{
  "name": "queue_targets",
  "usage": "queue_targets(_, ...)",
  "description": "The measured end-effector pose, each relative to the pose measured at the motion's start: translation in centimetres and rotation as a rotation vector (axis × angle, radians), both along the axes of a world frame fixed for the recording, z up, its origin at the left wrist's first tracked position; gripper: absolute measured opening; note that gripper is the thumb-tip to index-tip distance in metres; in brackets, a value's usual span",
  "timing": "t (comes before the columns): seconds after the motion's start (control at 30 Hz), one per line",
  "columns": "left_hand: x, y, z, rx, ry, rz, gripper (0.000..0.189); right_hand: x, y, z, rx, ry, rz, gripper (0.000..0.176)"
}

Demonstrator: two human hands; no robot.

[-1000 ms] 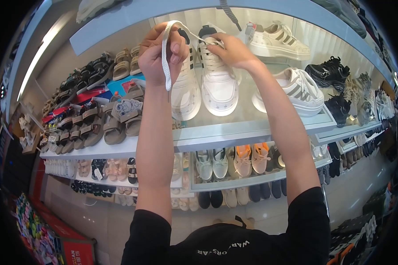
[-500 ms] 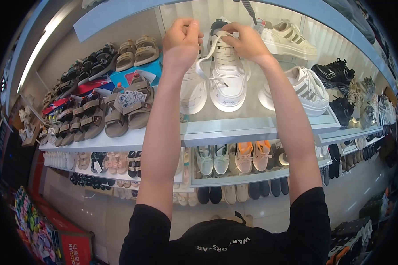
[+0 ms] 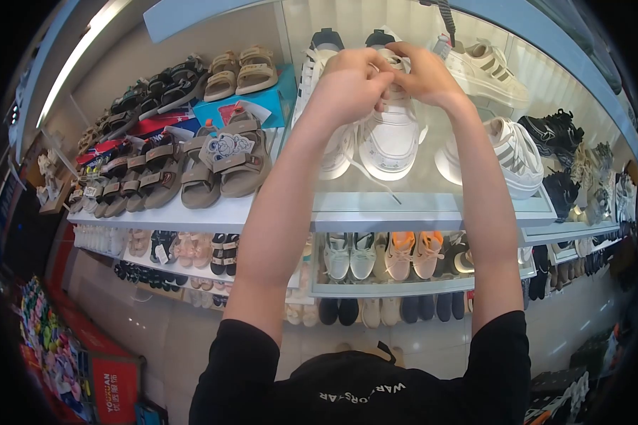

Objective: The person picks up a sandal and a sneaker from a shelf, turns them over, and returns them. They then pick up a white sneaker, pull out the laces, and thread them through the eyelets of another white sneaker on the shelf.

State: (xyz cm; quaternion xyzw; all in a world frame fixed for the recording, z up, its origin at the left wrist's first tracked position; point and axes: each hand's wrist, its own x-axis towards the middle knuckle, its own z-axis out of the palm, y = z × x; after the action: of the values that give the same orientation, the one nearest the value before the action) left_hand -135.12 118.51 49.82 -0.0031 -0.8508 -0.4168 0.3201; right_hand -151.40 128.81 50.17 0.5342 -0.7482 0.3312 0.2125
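A white sneaker [image 3: 390,145] with a dark heel lining stands toe toward me on the glass shelf [image 3: 365,203]. Over its upper lacing my two hands meet. My left hand [image 3: 358,81] is closed, thumb and fingers pinching the white shoelace near the top eyelets. From the other side, my right hand [image 3: 425,76] has its fingers closed on the lace by the sneaker's tongue. Both sets of fingertips are partly hidden. One loose lace end [image 3: 379,183] trails past the toe toward the shelf edge. The matching white sneaker [image 3: 326,53] sits just left, mostly behind my left hand and forearm.
Sandals [image 3: 241,159] line the left shelf, some on a blue box [image 3: 273,95]. White striped sneakers [image 3: 514,159] stand to the right, near black shoes [image 3: 553,134]. Lower shelves carry more pairs, including orange-lined sneakers [image 3: 413,255]. A red carton [image 3: 113,389] is at lower left.
My left hand has moved right, from beside the sneaker onto its lacing next to my right hand. The lace now hangs down past the toe. The view has shifted slightly.
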Motion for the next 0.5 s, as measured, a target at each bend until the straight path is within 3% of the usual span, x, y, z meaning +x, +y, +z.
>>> queue_targets(0.07, -1.1, -1.4, -0.6, 0.039, 0.097, 0.051, 0.022, -0.1, 0.1, 0.0, -0.042, -0.007, -0.001, 0.054)
queue_targets(0.13, -1.4, -1.9, -0.7, -0.218, 0.243, 0.262, 0.029, -0.1, 0.4, 0.1, -0.076, -0.015, -0.013, 0.052)
queue_targets(0.2, -2.0, -1.6, -1.6, -0.24, 0.184, 0.297, 0.035, -0.7, 0.5, 0.3, -0.083, 0.002, -0.006, 0.047)
queue_targets(0.3, -2.9, -1.6, -2.9, -0.514, 0.055, 0.457, 0.038, -1.4, 0.9, 0.7, -0.07, 0.012, -0.042, 0.043)
queue_targets(0.4, -2.6, -2.3, -2.7, -0.426, -0.047, 0.419, 0.034, -1.6, 1.4, 1.0, -0.009, 0.08, -0.116, 0.042)
queue_targets(0.5, -2.3, -1.6, -2.0, -0.386, -0.014, 0.386, 0.026, -3.7, 0.8, 0.6, -0.116, 0.064, -0.07, 0.032)
